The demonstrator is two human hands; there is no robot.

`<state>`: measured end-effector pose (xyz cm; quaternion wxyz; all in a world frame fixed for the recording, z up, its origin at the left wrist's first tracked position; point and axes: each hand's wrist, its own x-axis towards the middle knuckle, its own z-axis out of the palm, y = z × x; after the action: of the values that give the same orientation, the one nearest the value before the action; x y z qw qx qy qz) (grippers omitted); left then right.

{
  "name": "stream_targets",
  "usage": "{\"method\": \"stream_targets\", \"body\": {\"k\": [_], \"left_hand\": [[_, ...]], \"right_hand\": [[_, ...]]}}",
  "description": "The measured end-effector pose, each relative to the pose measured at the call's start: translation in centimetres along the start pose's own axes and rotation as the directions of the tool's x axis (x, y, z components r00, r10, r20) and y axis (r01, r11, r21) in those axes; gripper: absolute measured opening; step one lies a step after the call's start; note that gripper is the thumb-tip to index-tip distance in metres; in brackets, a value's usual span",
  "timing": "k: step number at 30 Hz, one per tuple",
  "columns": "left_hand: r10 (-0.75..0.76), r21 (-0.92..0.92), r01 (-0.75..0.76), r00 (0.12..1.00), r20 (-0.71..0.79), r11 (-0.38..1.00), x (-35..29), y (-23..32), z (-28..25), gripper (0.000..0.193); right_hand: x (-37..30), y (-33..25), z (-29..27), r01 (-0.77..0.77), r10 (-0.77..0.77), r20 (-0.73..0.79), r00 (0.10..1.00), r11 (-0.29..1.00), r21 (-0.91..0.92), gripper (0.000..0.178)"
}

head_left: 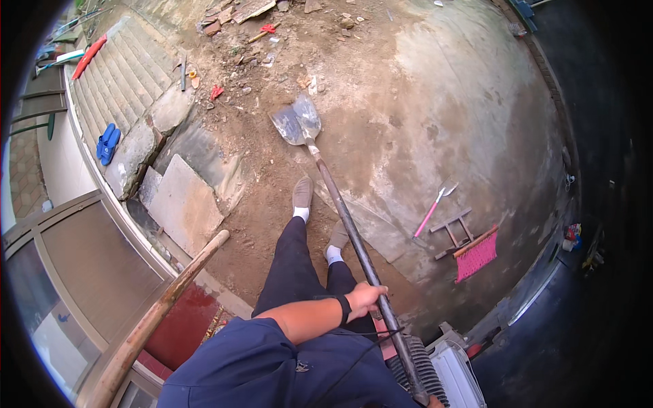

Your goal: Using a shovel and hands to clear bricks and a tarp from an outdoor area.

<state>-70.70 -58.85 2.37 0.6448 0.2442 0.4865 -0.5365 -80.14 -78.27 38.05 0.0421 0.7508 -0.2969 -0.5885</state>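
Observation:
A long-handled shovel (348,224) slants across the view, its flat, dirt-smeared metal blade (297,121) lying on the ground ahead of my feet. My left hand (367,299), with a black band on the wrist, is closed round the shaft about two thirds of the way up. Close to the upper end of the handle, at the lower edge, my right hand (434,402) shows only in small part; it appears wrapped round the handle's end. Bare soil with a light dusty patch surrounds the blade.
Rubble (252,61) and red gloves (216,92) lie ahead. Stone slabs (183,204), blue slippers (107,144) and concrete steps (122,68) are at left. A thick wooden pole (160,316) rises near my left side. On the right are a pink-seated stool (476,258) and a pink-handled tool (428,217).

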Motion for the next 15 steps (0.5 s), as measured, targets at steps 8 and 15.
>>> {"method": "stream_targets", "body": {"k": [8, 15], "left_hand": [[0.428, 0.070, -0.424, 0.875, -0.226, 0.903, -1.9, 17.0, -10.3, 0.015], [0.434, -0.326, -0.480, 0.877, -0.207, 0.815, -0.7, 17.5, -8.1, 0.011]], "right_hand": [[7.4, -14.8, 0.4, 0.449, -0.331, -0.401, 0.854, 0.859, 0.247, 0.035], [1.1, -4.9, -4.7, 0.424, -0.358, -0.232, 0.905, 0.813, 0.399, 0.031]]}}
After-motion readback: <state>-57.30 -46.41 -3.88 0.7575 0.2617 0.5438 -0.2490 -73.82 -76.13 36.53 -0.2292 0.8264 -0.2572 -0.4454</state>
